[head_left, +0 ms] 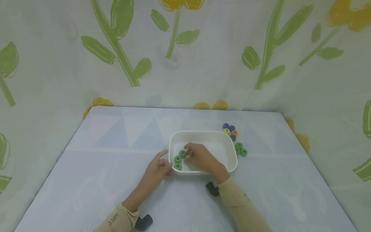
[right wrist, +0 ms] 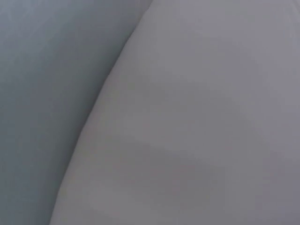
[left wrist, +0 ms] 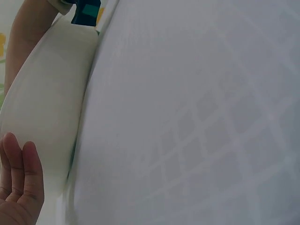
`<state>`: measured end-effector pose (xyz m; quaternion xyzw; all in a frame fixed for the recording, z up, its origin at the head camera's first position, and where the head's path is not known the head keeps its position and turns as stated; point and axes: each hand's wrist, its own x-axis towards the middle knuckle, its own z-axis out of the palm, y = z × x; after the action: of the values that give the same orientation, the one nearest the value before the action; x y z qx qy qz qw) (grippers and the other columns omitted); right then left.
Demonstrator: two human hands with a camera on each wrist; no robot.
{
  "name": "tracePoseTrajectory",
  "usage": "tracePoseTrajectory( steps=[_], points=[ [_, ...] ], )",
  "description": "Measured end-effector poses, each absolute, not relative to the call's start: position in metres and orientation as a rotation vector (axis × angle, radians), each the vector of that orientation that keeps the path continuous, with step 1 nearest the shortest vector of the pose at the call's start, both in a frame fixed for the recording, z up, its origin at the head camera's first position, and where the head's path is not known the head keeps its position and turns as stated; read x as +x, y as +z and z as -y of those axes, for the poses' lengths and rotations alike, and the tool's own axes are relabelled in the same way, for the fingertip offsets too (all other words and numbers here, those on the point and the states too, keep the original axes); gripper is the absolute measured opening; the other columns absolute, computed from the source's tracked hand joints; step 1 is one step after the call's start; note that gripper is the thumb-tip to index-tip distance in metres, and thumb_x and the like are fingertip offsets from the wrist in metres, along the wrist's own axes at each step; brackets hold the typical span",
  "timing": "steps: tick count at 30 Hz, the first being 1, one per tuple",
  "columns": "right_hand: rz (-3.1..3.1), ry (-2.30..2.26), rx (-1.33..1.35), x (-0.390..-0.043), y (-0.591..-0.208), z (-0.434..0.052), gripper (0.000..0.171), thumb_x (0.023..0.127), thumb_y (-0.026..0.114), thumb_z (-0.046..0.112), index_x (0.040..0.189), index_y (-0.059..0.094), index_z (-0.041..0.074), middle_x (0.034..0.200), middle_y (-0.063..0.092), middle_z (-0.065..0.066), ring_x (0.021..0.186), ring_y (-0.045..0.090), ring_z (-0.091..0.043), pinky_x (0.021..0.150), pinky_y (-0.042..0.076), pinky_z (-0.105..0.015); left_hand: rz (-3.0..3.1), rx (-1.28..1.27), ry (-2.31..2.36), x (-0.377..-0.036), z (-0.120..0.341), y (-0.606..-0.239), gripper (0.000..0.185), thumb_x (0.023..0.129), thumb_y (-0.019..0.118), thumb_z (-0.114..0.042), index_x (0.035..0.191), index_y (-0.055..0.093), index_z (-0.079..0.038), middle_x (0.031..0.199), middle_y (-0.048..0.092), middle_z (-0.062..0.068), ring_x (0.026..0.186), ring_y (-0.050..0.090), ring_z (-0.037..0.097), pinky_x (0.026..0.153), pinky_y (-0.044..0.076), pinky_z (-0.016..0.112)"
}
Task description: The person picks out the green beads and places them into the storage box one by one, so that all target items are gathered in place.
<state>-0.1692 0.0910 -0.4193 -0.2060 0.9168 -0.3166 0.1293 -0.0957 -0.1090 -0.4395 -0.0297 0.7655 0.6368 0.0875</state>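
Note:
A white tray point(head_left: 223, 139) sits mid-table. Three green rings point(head_left: 177, 159) lie inside it at its left end. My right hand point(head_left: 200, 157) reaches into the tray with curled fingers, the fingertips right beside the uppermost green ring point(head_left: 182, 153); whether they pinch it is unclear. My left hand point(head_left: 158, 169) rests against the tray's left outer corner, thumb by the rim. In the left wrist view its fingers point(left wrist: 21, 180) lie fairly straight against the tray's wall point(left wrist: 47, 103). The right wrist view shows only a blurred pale surface.
Three more green rings point(head_left: 241, 149) lie on the tablecloth point(head_left: 116, 180) just right of the tray. A small cluster of blue, yellow and orange rings point(head_left: 229, 131) sits behind the tray's right corner. Flower-print cloth walls surround the table on three sides.

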Motion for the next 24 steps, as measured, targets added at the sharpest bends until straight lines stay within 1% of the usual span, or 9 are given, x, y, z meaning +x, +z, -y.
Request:
tracePoseTrajectory(
  steps=[6, 11, 16, 24],
  points=[
    [-2.653, -0.901, -0.625, -0.168, -0.42, -0.088, 0.044, 0.086, 0.076, 0.009, 0.128, 0.063, 0.008, 0.111, 0.073, -0.009, 0.099, 0.069, -0.023, 0.09, 0.057, -0.039, -2.279, -0.077, 1.898, -0.095, 0.109, -0.439, 0.058, 0.095, 0.06, -0.009, 0.15, 0.041, -0.008, 0.084, 0.067, 0.008, 0.076, 0.066, 0.013, 0.074, 0.057, 0.023],
    [-2.651, -0.904, -0.634, -0.168, -0.419, -0.084, 0.05, 0.085, 0.077, 0.008, 0.132, 0.06, 0.007, 0.112, 0.073, -0.01, 0.097, 0.07, -0.022, 0.091, 0.057, -0.039, -2.278, -0.074, 1.902, -0.095, 0.11, -0.44, 0.058, 0.095, 0.06, -0.008, 0.15, 0.041, -0.007, 0.085, 0.068, 0.011, 0.077, 0.066, 0.014, 0.075, 0.058, 0.025],
    [-2.642, -0.898, -0.656, -0.167, -0.419, -0.081, 0.052, 0.086, 0.077, 0.01, 0.135, 0.058, 0.008, 0.115, 0.073, -0.011, 0.099, 0.07, -0.023, 0.091, 0.058, -0.04, -2.305, -0.075, 1.876, -0.095, 0.109, -0.441, 0.058, 0.095, 0.059, -0.009, 0.15, 0.04, -0.007, 0.083, 0.067, 0.008, 0.075, 0.065, 0.013, 0.075, 0.056, 0.024],
    [-2.641, -0.885, -0.702, -0.168, -0.42, -0.078, 0.052, 0.085, 0.077, 0.007, 0.134, 0.058, 0.007, 0.115, 0.072, -0.012, 0.101, 0.069, -0.025, 0.092, 0.057, -0.04, -2.309, -0.084, 1.86, -0.096, 0.108, -0.441, 0.058, 0.095, 0.059, -0.01, 0.15, 0.04, -0.007, 0.082, 0.066, 0.006, 0.075, 0.065, 0.012, 0.075, 0.056, 0.024]
  ],
)
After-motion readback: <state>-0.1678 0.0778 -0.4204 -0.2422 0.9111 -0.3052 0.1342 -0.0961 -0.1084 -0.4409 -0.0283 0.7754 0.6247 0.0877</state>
